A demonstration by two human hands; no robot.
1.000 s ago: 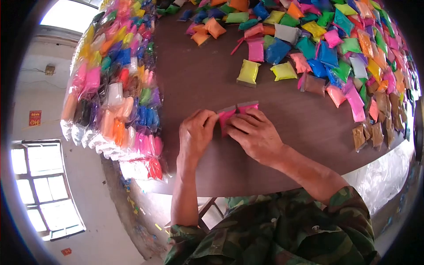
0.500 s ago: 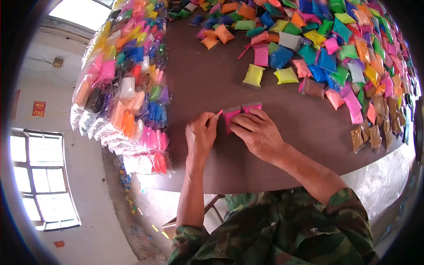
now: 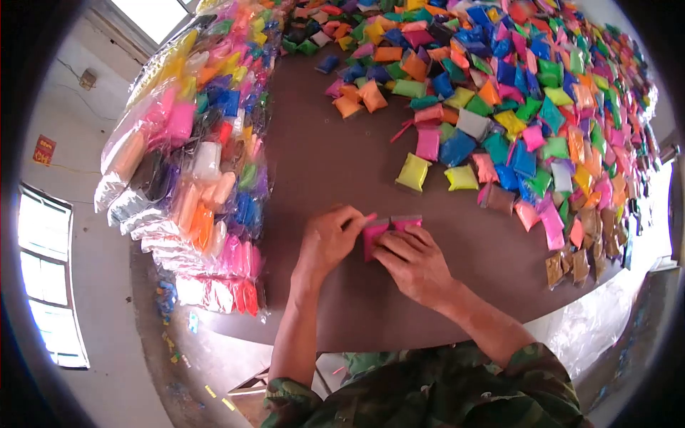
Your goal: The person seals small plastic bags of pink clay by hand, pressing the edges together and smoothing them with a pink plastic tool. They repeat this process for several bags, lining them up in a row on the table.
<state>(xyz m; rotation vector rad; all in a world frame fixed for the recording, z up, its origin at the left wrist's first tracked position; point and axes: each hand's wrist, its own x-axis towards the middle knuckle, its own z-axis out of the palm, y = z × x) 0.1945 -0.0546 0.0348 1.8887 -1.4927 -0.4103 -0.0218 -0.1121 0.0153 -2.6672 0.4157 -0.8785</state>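
My left hand (image 3: 330,239) pinches a small pink strip (image 3: 370,217) between thumb and fingertips, just left of two pink packets. The nearer of these, a pink packet (image 3: 372,235), lies on the brown table (image 3: 314,164) with its clear edge facing away from me. A second pink packet (image 3: 407,222) is beside it on the right, partly covered by my fingers. My right hand (image 3: 414,262) rests over both packets with its fingers bent and pressed together.
Clear bags of coloured packs (image 3: 207,160) line the table's left side. Loose coloured packets (image 3: 457,146) are spread over the back and right, with a yellow packet (image 3: 413,172) near my hands. Brown packets (image 3: 580,265) lie near the right edge.
The whole view has shifted, so the table and hands appear lower. My left hand and its pink strip are slightly nearer the left packet.
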